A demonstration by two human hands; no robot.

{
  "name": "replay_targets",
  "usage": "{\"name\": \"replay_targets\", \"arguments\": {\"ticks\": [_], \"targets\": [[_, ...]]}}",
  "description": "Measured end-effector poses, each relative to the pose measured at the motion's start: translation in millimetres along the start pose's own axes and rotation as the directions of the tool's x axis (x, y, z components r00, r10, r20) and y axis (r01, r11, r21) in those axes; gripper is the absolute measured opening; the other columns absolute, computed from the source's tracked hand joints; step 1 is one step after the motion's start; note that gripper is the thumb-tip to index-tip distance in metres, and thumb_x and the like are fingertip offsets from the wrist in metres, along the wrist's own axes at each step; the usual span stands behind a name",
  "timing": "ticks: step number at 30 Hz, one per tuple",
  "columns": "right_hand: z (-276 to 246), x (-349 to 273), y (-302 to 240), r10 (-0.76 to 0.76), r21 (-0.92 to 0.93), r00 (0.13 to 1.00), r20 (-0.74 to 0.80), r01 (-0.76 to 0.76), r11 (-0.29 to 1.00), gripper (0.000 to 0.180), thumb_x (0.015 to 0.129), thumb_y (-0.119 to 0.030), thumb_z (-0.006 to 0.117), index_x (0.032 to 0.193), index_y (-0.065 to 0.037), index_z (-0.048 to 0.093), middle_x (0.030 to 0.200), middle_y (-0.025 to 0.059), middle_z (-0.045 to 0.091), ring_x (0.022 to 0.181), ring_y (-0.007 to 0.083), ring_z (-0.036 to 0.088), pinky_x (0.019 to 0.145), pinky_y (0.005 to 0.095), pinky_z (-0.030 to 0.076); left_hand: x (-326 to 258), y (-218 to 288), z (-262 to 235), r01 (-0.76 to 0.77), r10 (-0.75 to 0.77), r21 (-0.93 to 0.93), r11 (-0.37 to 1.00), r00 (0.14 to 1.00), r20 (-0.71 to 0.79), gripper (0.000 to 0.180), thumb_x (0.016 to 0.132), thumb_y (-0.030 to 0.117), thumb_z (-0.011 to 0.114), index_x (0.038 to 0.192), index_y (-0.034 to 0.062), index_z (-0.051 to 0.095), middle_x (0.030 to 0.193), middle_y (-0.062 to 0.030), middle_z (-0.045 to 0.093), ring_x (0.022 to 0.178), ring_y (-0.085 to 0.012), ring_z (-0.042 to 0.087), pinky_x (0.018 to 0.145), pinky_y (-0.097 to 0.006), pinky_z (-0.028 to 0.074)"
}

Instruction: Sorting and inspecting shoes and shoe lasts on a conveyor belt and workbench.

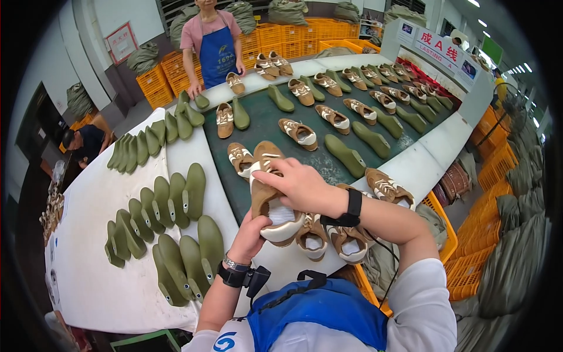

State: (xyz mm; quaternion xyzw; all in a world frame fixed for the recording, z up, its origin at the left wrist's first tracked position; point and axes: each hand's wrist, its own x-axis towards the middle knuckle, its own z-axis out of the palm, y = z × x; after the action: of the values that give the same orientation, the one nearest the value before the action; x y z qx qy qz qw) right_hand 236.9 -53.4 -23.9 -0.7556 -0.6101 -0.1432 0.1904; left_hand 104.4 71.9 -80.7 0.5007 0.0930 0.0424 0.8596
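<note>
A brown and white sneaker [263, 198] is held up in front of me, its toe pointing away and its heel toward me. My left hand [248, 239] grips it low on the left side near the heel. My right hand [309, 186] lies over its upper, the fingers curled around the lace area and the opening edge. Below and to the right, several more sneakers [350, 242] sit on the white table edge, partly hidden by my right arm. Another sneaker [239, 158] rests just beyond the held one, on the dark green belt [220, 167].
Green shoe lasts [198, 190] stand in rows on the white table [88, 234] at left. More lasts and sneakers [333, 119] line the belt. Across it stands a person in a blue apron [217, 56]. Orange crates [469, 261] and a fan [504, 108] are at right.
</note>
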Motion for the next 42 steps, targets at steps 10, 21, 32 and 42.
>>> {"name": "replay_targets", "arguments": {"ticks": [10, 21, 32, 42], "targets": [[-9.7, 13.8, -7.2, 0.108, 0.206, 0.974, -0.198, -0.066, 0.976, 0.018, 0.074, -0.011, 0.057, 0.092, -0.006, 0.059, 0.079, 0.0133, 0.064, 0.069, 0.0302, 0.063, 0.059, 0.0385, 0.051, -12.4, -1.4, -21.3, 0.172, -0.171, -0.215, 0.961, 0.985, 0.024, 0.04, 0.079, 0.001, 0.044, 0.119, -0.0012, 0.044, 0.104, -0.0096, 0.056, 0.088, -0.0188, 0.059, 0.076, -0.033, 0.051], [37.1, -0.8, -45.5, 0.025, 0.267, 0.886, -0.463, 0.112, 0.957, 0.026, 0.07, -0.005, 0.061, 0.096, -0.006, 0.058, 0.088, 0.0138, 0.06, 0.079, 0.0297, 0.061, 0.068, 0.0368, 0.05, -2.2, 10.0, -23.1, -0.194, 0.737, 0.971, 0.14, 0.675, 0.028, 0.052, 0.073, 0.003, 0.06, 0.123, 0.0067, 0.046, 0.104, -0.0184, 0.058, 0.087, -0.0344, 0.059, 0.073, -0.039, 0.05], [75.7, -41.2, -33.6, 0.219, 0.541, 0.945, 0.243, -0.319, 0.778, 0.036, 0.075, -0.008, 0.055, 0.111, -0.011, 0.052, 0.101, 0.015, 0.056, 0.088, 0.0312, 0.06, 0.076, 0.0388, 0.048, -33.8, -22.1, -80.6, 0.025, 0.612, 0.993, -0.119, 0.789, 0.054, 0.04, 0.071, 0.004, 0.058, 0.11, 0.0134, 0.059, 0.075, -0.0121, 0.063, 0.066, -0.0308, 0.061, 0.057, -0.04, 0.049], [-5.8, 101.0, 81.9, 0.58, 0.327, 0.741, 0.338, -0.671, 0.666, 0.046, 0.087, -0.012, 0.038, 0.133, -0.004, 0.031, 0.067, 0.0112, 0.061, 0.058, 0.021, 0.061, 0.053, 0.0327, 0.049, -65.7, -15.4, -93.4, 0.157, 0.542, 0.972, -0.175, 0.84, -0.038, 0.036, 0.07, 0.007, 0.058, 0.105, 0.0101, 0.058, 0.07, -0.0134, 0.062, 0.063, -0.0322, 0.06, 0.058, -0.042, 0.049]]}}
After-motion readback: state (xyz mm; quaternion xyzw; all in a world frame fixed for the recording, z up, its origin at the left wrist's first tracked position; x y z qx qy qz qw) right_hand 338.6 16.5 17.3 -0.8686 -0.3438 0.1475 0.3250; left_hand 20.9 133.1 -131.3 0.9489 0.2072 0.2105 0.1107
